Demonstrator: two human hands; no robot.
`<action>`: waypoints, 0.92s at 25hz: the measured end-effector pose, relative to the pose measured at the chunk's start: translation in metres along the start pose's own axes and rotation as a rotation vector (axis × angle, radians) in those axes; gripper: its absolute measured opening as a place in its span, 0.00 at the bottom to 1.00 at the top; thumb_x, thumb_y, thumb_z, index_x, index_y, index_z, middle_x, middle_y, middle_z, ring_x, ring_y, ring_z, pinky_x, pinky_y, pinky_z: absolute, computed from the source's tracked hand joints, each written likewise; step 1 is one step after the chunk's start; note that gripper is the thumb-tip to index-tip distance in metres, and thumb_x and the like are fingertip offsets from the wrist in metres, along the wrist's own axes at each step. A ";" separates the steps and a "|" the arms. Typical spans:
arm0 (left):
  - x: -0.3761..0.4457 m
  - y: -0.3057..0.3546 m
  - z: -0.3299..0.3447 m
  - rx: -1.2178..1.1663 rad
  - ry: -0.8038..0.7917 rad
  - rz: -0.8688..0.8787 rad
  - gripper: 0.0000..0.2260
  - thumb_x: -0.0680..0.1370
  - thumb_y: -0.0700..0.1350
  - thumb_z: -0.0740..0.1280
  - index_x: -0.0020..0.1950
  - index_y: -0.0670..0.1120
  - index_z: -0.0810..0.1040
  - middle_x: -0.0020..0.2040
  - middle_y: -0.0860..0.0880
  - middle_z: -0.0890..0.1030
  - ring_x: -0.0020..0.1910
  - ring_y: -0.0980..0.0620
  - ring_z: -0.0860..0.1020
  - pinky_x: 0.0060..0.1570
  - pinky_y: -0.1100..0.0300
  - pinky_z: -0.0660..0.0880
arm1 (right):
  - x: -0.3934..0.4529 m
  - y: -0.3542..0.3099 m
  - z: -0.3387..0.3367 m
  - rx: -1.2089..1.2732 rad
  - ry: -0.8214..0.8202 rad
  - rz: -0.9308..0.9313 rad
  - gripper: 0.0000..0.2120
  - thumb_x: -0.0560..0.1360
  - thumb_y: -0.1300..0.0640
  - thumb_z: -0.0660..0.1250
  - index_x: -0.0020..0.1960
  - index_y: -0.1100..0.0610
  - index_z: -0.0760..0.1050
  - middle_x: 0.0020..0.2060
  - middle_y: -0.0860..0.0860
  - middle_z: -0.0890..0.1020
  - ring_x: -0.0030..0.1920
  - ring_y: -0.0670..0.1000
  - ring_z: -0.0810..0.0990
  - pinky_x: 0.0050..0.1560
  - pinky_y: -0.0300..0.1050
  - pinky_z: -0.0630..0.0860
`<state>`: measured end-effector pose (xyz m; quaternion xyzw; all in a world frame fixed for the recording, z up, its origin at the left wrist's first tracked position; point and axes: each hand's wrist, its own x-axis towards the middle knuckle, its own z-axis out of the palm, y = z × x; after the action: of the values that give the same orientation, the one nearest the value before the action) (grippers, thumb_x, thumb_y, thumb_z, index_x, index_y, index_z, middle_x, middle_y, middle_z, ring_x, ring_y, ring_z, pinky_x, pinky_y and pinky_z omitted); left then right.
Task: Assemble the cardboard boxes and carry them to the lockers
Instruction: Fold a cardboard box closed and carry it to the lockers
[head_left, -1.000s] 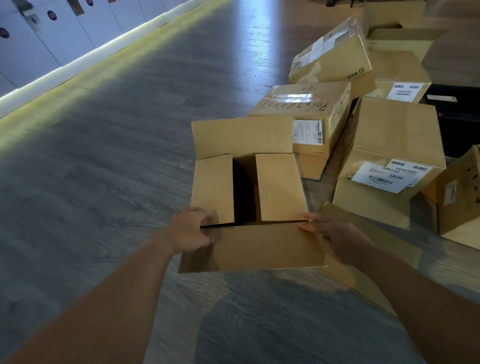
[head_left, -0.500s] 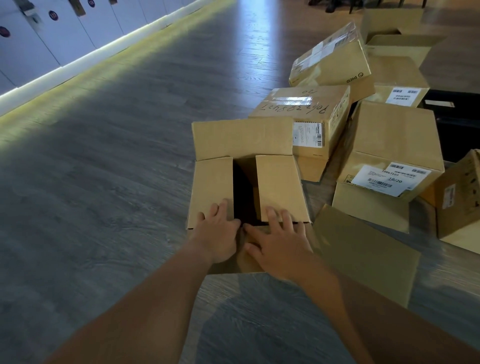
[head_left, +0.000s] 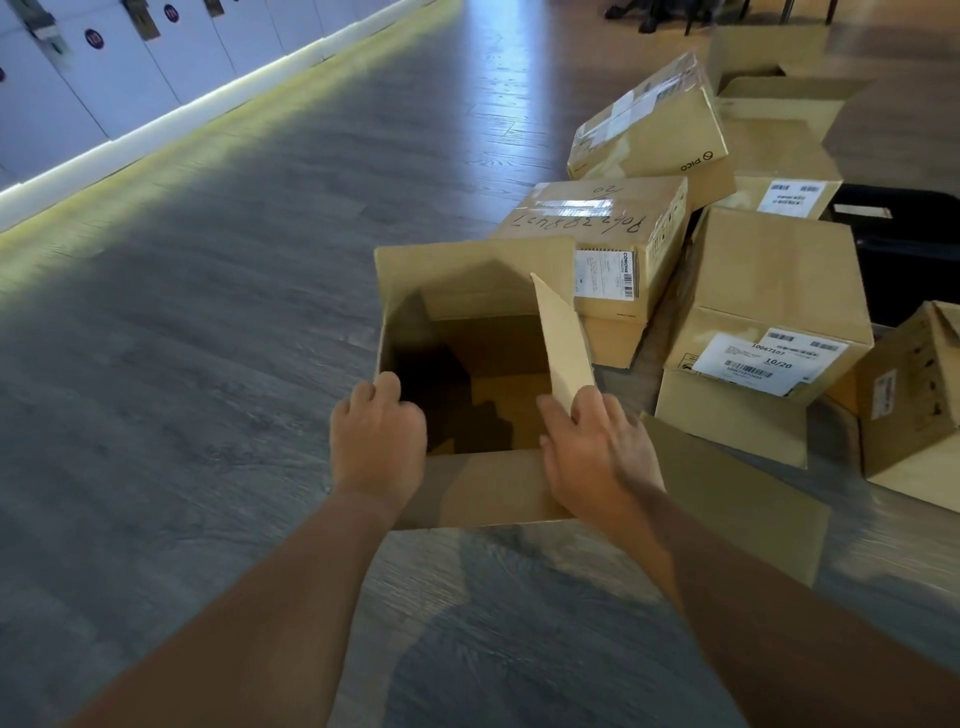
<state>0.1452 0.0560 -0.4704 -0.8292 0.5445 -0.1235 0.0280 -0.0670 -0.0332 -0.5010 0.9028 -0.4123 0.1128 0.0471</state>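
Observation:
A plain brown cardboard box (head_left: 470, 275) stands on the floor in front of me with its top open and its dark inside showing. My left hand (head_left: 376, 441) grips the box's left side flap, which stands up edge-on. My right hand (head_left: 597, 447) holds the right side flap (head_left: 563, 338), raised upright. The near flap (head_left: 493, 488) hangs toward me between my wrists and the far flap stands up. The white lockers (head_left: 119, 73) line the wall at the upper left.
Several taped and labelled cardboard boxes (head_left: 769, 306) are piled to the right and behind. A flat cardboard piece (head_left: 743, 499) lies beside my right wrist. A black case (head_left: 904, 244) sits at the right edge. Grey plank floor (head_left: 208, 312) stretches left toward the lockers.
The two side flaps lay folded flat over the opening with my hands pressing on them; now both are lifted upright and the box is open.

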 end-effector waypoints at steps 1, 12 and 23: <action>-0.001 -0.005 -0.001 0.015 -0.025 -0.023 0.07 0.74 0.41 0.68 0.38 0.49 0.73 0.46 0.49 0.68 0.47 0.49 0.67 0.47 0.54 0.67 | 0.002 0.008 0.003 -0.026 0.072 0.016 0.23 0.74 0.53 0.71 0.67 0.58 0.74 0.47 0.58 0.75 0.43 0.58 0.79 0.39 0.54 0.80; -0.007 -0.021 0.037 0.088 -0.591 -0.289 0.27 0.82 0.60 0.45 0.80 0.54 0.55 0.82 0.42 0.51 0.79 0.34 0.47 0.65 0.21 0.45 | -0.004 0.054 0.003 -0.120 -0.207 0.601 0.17 0.74 0.50 0.64 0.62 0.51 0.76 0.45 0.58 0.74 0.46 0.60 0.76 0.48 0.53 0.74; -0.012 -0.038 0.064 -0.402 -0.708 -0.239 0.30 0.78 0.69 0.56 0.74 0.53 0.67 0.80 0.39 0.49 0.78 0.33 0.49 0.73 0.37 0.59 | -0.002 0.038 0.020 0.472 -0.599 0.353 0.28 0.81 0.41 0.61 0.79 0.46 0.61 0.71 0.56 0.68 0.66 0.58 0.74 0.66 0.58 0.75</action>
<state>0.1898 0.0765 -0.5279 -0.8667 0.4143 0.2753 0.0367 -0.0937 -0.0600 -0.5210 0.7973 -0.5188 -0.0572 -0.3031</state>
